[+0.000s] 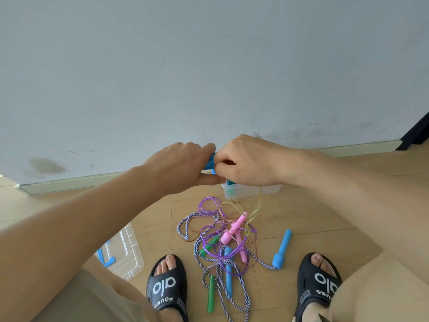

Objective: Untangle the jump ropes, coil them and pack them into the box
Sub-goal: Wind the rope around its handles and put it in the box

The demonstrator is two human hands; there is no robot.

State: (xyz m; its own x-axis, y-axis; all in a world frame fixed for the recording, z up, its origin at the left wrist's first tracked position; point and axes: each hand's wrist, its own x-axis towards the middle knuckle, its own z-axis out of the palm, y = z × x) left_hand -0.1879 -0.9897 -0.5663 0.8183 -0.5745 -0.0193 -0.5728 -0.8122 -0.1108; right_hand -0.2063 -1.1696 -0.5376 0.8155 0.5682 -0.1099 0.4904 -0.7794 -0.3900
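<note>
Gripping blue handles (210, 161) mid-frame: left hand (183, 167) fingers curled round them, right hand (246, 162) fingertips pinching at the same spot, hands touching. A thin yellowish rope (255, 209) hangs from the right hand straight down into the tangle (222, 238) on the floor, lower centre between the slippers (166, 289). That vertical run is my guess for the next pull: up, away from the pile. Clear box (232, 190) sits just under the hands, by the wall; right hand nearer. Loose blue handle (282, 249) lies lower right; lid (126, 252) lower left.
</note>
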